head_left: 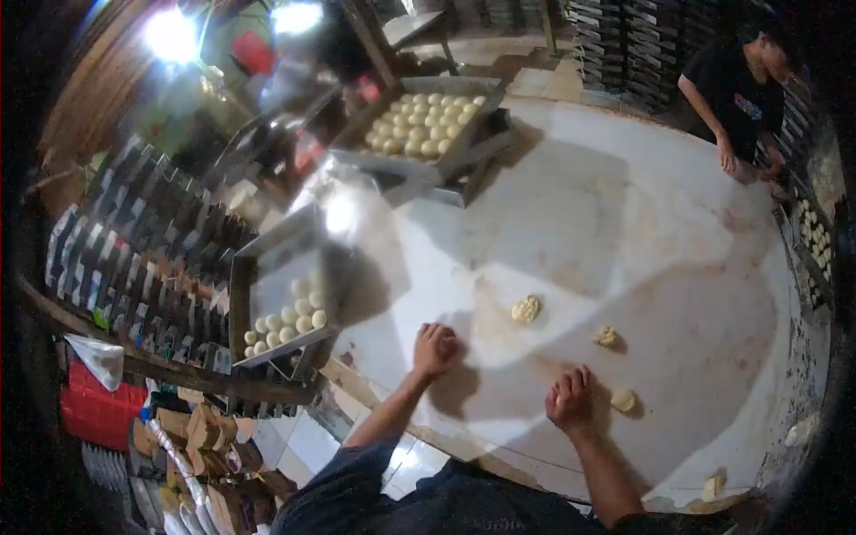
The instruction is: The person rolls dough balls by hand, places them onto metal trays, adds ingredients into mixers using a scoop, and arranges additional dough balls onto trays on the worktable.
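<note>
Dough lies on the counter, just beside the right hand, on its right side; the left hand is farther from it. It looks roundish, so I see no clear long axis or pointing direction. Both hands have bent fingers; whether they cover something, I cannot tell. Ahead are two lumps, and beyond the left hand, a tray with balls.

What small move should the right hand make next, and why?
Probably slide the right hand rightward onto the nearest dough lump: it lies just beside that hand, and the nearer tray, which holds dough balls, has bare space. Whether that hand already covers dough is hidden, so check first.
</note>
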A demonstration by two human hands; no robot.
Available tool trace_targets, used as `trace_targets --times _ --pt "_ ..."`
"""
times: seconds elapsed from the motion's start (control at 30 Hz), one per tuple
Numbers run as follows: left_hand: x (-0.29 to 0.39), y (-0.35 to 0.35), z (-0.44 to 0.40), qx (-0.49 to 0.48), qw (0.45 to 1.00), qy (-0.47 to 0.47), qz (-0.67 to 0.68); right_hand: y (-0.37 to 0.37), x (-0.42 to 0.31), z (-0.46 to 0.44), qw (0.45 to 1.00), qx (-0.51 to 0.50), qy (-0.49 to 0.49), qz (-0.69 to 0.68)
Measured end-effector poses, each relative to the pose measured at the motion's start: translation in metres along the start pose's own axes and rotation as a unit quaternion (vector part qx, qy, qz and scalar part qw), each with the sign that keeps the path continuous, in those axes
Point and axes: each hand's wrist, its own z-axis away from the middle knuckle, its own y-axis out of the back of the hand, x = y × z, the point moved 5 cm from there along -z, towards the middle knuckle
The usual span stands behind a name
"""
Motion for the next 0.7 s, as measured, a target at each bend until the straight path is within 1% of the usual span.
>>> trace_targets --times 0.03,0.07,0.1,0.17,0.2,0.23,0.27,0.3,0.37,0.4,0.43,0.47,0.53,0.57,0.6,0.63,0.67,0.7 --pt "0.024 -0.002 -0.019 -0.008 0.999 -0.032 0.013 -0.013 -0.007 -0.013 0.998 0.045 -0.037 0.017" --pt "0.029 -0.02 -0.021 -0.024 0.999 0.021 0.038 -0.021 -0.012 -0.019 0.993 0.085 -0.072 0.035" --pt "0.031 -0.031 -0.017 -0.038 0.994 0.079 0.065 -0.029 -0.018 -0.014 0.994 0.08 -0.067 0.037" --pt "0.037 -0.05 0.017 -0.206 0.977 0.058 0.007 -0.048 -0.035 0.012 0.999 0.026 -0.026 -0.023" --pt "0.06 -0.017 0.032 -0.064 0.997 -0.029 0.017 -0.046 -0.031 0.029 0.999 0.028 -0.022 -0.021" --pt "0.036 -0.027 0.061 -0.037 0.995 -0.082 0.034 -0.039 -0.025 0.048 0.999 -0.003 0.032 -0.03" --pt "0.017 -0.017 0.066 -0.053 0.99 -0.122 0.04 -0.033 -0.018 0.059 0.995 -0.033 0.085 -0.041" --pt "0.001 -0.004 0.074 -0.071 0.984 -0.158 0.047 -0.018 -0.009 0.056 0.995 -0.036 0.085 -0.04" --pt "-0.028 0.024 0.041 -0.167 0.986 -0.019 -0.014 0.01 0.019 0.026 0.997 -0.025 -0.047 0.05" --pt "-0.022 0.038 0.017 -0.026 0.998 -0.05 -0.015 0.01 0.024 0.006 0.996 0.034 -0.053 0.066" --pt "-0.018 0.034 -0.004 -0.019 0.999 -0.04 -0.024 0.006 0.027 -0.013 0.991 0.093 -0.058 0.082" --pt "-0.026 0.01 -0.013 0.014 0.999 -0.034 -0.034 -0.004 0.023 -0.03 0.991 0.087 -0.058 0.085" --pt "-0.012 -0.005 -0.033 -0.023 0.996 0.043 0.08 -0.014 0.016 -0.047 0.96 0.194 -0.191 0.06" --pt "-0.009 -0.017 -0.034 -0.041 0.989 0.038 0.135 -0.023 0.006 -0.047 0.963 0.183 -0.185 0.068" --pt "-0.012 -0.025 -0.03 -0.053 0.973 0.039 0.221 -0.032 -0.001 -0.042 0.958 0.177 -0.221 0.038" --pt "-0.007 -0.031 -0.017 -0.065 0.962 0.019 0.265 -0.039 -0.007 -0.034 0.951 0.17 -0.256 0.01" --pt "0.003 -0.03 0.0 -0.144 0.97 -0.019 0.198 -0.038 -0.023 -0.024 0.966 0.162 -0.201 0.014" --pt "-0.001 -0.035 0.027 -0.185 0.953 -0.012 0.239 -0.038 -0.03 -0.003 0.974 0.14 -0.176 0.015"
